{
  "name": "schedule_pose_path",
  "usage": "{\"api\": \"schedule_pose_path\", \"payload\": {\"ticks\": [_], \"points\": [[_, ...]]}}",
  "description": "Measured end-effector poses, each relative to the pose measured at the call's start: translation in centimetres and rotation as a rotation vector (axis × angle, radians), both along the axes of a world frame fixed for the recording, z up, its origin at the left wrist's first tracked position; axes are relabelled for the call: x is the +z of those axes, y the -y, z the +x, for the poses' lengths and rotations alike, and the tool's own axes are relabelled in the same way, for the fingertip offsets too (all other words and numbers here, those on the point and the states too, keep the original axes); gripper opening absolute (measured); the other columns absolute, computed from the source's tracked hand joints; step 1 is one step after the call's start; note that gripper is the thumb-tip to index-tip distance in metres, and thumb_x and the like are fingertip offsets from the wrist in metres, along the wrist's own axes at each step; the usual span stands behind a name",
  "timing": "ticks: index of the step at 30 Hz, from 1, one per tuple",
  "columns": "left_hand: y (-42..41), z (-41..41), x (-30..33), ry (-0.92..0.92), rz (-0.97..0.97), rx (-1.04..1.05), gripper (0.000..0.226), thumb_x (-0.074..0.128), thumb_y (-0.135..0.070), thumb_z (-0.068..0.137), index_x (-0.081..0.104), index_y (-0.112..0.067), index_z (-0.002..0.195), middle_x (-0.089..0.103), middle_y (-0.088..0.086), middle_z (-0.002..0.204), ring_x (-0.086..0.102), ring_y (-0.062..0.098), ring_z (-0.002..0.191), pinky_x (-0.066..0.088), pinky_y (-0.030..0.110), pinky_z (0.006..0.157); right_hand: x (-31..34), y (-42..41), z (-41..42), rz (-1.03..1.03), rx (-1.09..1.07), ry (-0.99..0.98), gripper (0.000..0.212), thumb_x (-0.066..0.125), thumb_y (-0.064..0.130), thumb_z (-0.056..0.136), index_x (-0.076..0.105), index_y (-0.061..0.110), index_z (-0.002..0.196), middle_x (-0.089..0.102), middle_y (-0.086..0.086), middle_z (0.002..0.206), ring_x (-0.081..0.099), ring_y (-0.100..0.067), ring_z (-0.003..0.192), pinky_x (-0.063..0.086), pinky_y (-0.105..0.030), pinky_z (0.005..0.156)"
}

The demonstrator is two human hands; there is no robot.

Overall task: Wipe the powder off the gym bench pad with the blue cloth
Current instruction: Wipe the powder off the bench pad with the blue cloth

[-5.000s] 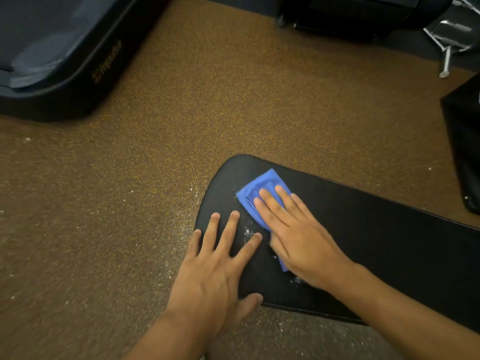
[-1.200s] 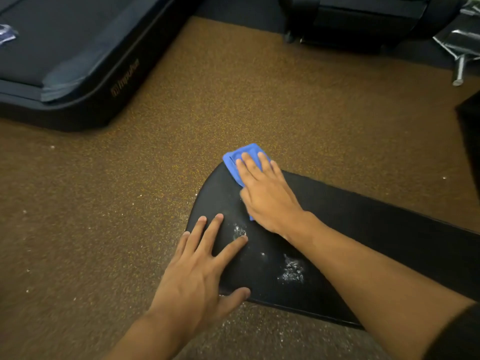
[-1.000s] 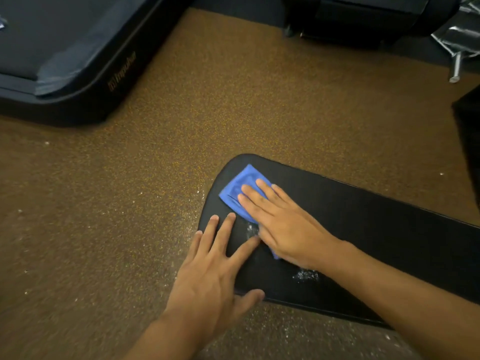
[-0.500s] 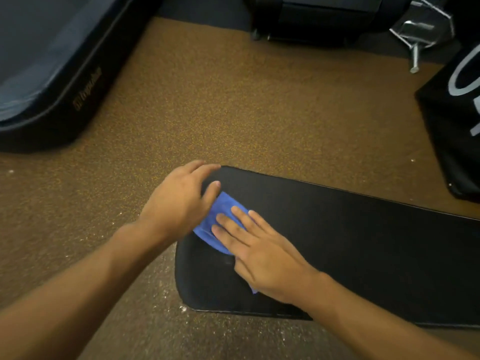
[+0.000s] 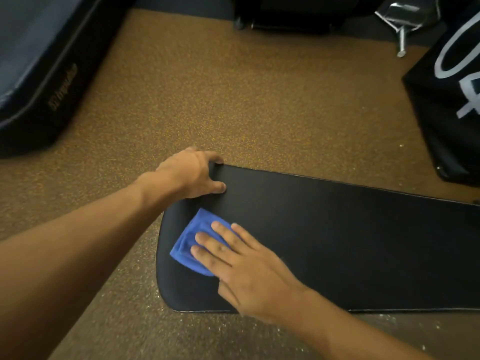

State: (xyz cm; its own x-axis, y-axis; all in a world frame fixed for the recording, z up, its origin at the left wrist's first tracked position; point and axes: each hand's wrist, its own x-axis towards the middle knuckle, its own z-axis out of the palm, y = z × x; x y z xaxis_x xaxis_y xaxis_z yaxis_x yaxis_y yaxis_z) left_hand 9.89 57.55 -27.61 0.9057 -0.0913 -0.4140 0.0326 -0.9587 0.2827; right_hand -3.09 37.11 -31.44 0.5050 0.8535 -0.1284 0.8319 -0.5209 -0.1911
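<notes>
A long black gym bench pad (image 5: 337, 237) lies on the brown speckled floor, running from the centre to the right edge. A folded blue cloth (image 5: 191, 242) sits near the pad's rounded left end. My right hand (image 5: 246, 268) lies flat on the cloth with straight fingers, pressing it onto the pad and covering its right part. My left hand (image 5: 192, 175) holds the pad's far left corner, fingers curled over the edge and thumb on top. No white powder shows on the visible pad surface.
White powder specks dot the floor (image 5: 145, 289) along the pad's left and near edges. A dark machine base (image 5: 39, 74) fills the top left. A black bag with white lettering (image 5: 446, 94) stands at right. Dark equipment and a metal part (image 5: 402, 27) sit at the back.
My left hand moved from flat on the pad's near side to its far left corner and gripped it. My right hand slid the cloth toward the near edge. The powder patches are gone.
</notes>
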Motion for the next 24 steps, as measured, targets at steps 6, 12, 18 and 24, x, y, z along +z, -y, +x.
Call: {"api": "schedule_pose_path", "payload": {"ticks": [6,12,18,24], "points": [[-0.3,-0.1,-0.3,0.030,-0.021,-0.006,0.072,0.072,-0.066,0.073,0.051,-0.041,0.137,0.055,0.011,0.121,0.053,0.031,0.123,0.044,0.042,0.106,0.4,-3.2,-0.2,0.060,-0.191,-0.020,0.066,0.030,0.032,0.095,0.026,0.015,0.159,0.023,-0.003,0.167,0.009,-0.031,0.155,0.014,-0.050,0.124],[-0.1,-0.4,-0.3,0.036,-0.011,-0.002,0.075,0.069,-0.069,0.072,0.050,-0.042,0.139,0.055,0.014,0.130,0.052,0.033,0.127,0.044,0.046,0.108,0.6,2.7,-0.5,-0.048,-0.001,0.051,0.069,0.038,0.034,0.091,0.028,0.016,0.158,0.026,-0.005,0.166,0.014,-0.029,0.155,0.019,-0.048,0.122],[0.0,-0.3,-0.2,0.047,-0.006,0.009,0.072,0.071,-0.064,0.074,0.052,-0.040,0.139,0.055,0.014,0.134,0.050,0.031,0.130,0.042,0.042,0.109,0.4,-1.7,0.3,0.035,-0.226,0.031,0.066,0.033,0.032,0.093,0.031,0.012,0.157,0.029,-0.006,0.165,0.016,-0.033,0.154,0.020,-0.051,0.123],[0.1,-0.2,0.3,0.028,0.002,0.006,0.073,0.074,-0.065,0.074,0.051,-0.040,0.139,0.054,0.013,0.137,0.049,0.033,0.131,0.042,0.042,0.108,0.7,1.3,-3.2,-0.046,0.039,-0.001,0.068,0.037,0.035,0.097,0.021,0.015,0.160,0.018,-0.004,0.168,0.004,-0.029,0.156,0.017,-0.049,0.124]]}}
